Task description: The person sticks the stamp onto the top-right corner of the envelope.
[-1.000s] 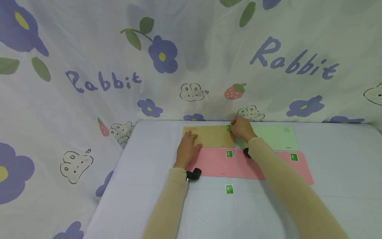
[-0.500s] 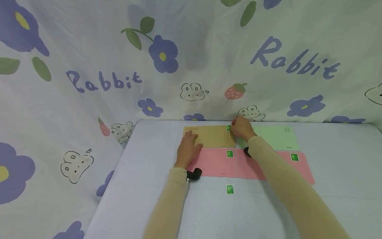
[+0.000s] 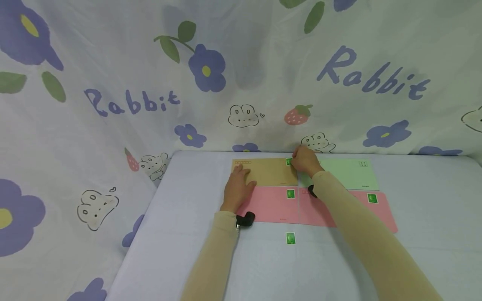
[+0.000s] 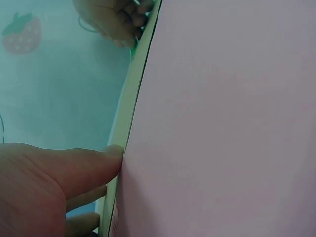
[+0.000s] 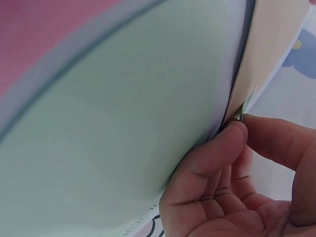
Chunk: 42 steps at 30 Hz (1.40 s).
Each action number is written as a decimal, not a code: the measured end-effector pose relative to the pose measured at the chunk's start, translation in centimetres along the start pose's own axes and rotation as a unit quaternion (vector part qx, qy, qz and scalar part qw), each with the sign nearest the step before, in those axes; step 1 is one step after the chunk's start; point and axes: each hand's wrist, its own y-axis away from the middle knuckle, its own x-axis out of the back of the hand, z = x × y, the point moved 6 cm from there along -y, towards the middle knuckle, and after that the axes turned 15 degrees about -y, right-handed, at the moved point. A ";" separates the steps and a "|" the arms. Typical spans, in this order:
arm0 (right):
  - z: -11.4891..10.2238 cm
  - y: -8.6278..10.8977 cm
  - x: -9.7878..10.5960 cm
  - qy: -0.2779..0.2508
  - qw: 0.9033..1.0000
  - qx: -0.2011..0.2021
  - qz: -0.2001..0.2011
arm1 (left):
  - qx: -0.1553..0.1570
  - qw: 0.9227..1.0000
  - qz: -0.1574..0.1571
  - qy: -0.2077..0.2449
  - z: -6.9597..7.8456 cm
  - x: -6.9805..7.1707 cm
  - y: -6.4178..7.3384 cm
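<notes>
My right hand [image 3: 306,161] pinches a small green stamp [image 3: 288,161] between thumb and index finger, at the top right corner of a brown envelope [image 3: 265,173]. In the right wrist view the stamp [image 5: 249,100] stands tilted up from the paper at the fingertips. With fingers spread, my left hand [image 3: 235,191] rests over the brown envelope's left part and the pink envelope [image 3: 269,211] below it. The left thumb [image 4: 94,165] lies along the border between the two envelopes in the left wrist view.
To the right lie a light green envelope [image 3: 348,173] and a second pink envelope [image 3: 363,211], partly under the right forearm. Stamps sit on the left pink envelope [image 3: 290,194] and the right one [image 3: 372,198]. One loose stamp [image 3: 290,238] lies on the white table [image 3: 263,267].
</notes>
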 end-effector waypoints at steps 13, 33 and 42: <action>-0.4 0.3 -0.1 0.021 1.000 0.011 -0.004 | -0.004 1.000 0.001 0.002 0.1 0.0 0.1; -0.6 -0.1 -0.6 0.051 0.998 0.041 -0.010 | -0.005 1.000 0.001 0.001 0.0 -0.1 0.0; -0.6 0.2 -0.5 0.030 0.999 0.035 -0.018 | -0.006 1.000 0.002 0.002 -0.1 0.0 0.0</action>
